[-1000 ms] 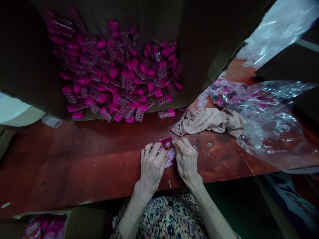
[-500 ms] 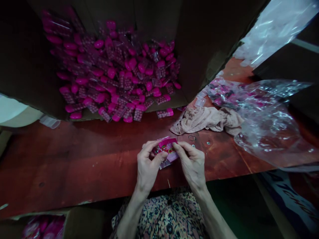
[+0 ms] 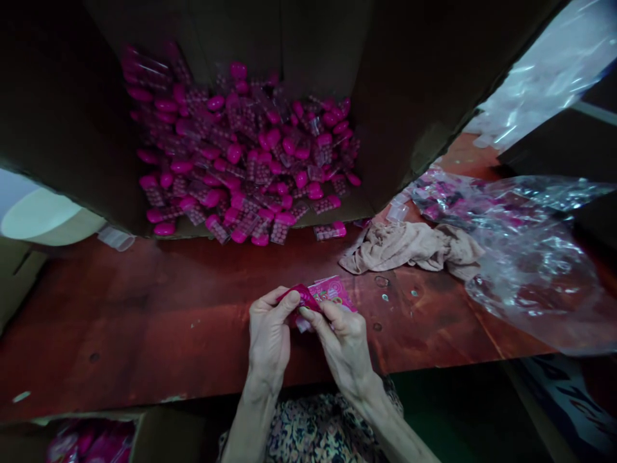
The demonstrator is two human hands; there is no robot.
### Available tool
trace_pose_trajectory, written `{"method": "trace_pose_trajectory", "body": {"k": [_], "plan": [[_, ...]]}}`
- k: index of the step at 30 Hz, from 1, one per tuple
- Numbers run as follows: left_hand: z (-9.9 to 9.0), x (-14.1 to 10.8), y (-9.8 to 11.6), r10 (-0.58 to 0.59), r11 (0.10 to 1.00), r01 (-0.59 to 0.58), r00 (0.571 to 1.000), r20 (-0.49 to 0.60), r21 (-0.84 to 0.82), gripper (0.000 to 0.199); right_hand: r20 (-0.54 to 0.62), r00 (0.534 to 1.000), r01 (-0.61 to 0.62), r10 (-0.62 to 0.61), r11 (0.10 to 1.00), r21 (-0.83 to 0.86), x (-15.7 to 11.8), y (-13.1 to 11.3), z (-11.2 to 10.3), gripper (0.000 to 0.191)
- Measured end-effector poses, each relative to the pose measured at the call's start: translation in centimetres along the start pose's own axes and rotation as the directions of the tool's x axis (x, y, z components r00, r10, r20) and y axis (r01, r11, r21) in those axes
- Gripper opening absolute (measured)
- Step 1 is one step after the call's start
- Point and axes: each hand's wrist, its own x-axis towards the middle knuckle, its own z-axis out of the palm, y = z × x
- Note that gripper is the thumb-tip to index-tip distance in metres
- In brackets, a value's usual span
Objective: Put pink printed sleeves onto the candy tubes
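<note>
Fingers (image 3: 274,302) of the left hand (image 3: 268,341) curl almost shut, pinching one end of a glossy pink printed paper packet (image 3: 332,292) against the thumb. The right hand (image 3: 343,344) closes on the packet just beside it. From my remote seat, I place the packet over the dark red wooden table (image 3: 144,315), about midway along its near edge. Beyond, from left to right, are a pale round bowl (image 3: 41,215), a brown cardboard box (image 3: 62,116) holding heaped magenta blister packs (image 3: 241,154), a crumpled beige cloth (image 3: 409,249) and a clear plastic bag (image 3: 530,270). If my pinch slackens, the thin packet could slip; uneven pulling between the hands could crease or tear it.
</note>
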Motion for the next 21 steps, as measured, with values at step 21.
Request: {"method": "trace_pose_trajectory", "body": {"k": [21], "plan": [[-0.9, 1.2, 2.5, -0.084, 0.969, 0.079, 0.996, -0.014, -0.233, 0.017, 0.223, 0.97, 0.145, -0.095, 0.965, -0.218, 3.4, -1.6, 1.4, 0.047]]}}
